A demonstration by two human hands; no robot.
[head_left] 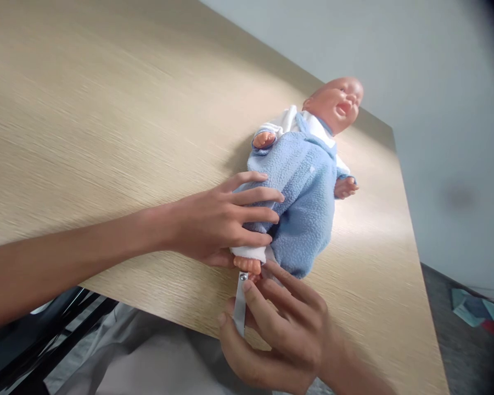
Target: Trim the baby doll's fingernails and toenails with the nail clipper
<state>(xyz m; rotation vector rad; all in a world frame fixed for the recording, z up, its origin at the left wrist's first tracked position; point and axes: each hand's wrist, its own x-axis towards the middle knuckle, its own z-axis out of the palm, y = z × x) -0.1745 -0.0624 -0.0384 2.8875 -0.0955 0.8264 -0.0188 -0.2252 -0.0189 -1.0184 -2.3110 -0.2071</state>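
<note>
A baby doll (300,181) in a blue fleece outfit with white sleeves lies on its back on the table, its head toward the far edge. My left hand (226,214) rests over one of its legs, fingers spread across the blue cloth and thumb near the foot. The doll's foot (247,265) sticks out of a white cuff, toes toward me. In my right hand (284,323), between thumb and fingers, is a silver nail clipper (239,307), its riveted end at the toes. My right fingers partly hide the other foot.
The light wooden table (86,109) has its near edge close below my hands and a corner at the far right. A pale wall (448,137) rises behind. Black metal bars (66,334) stand at the lower left, beside my grey-clad lap (156,356).
</note>
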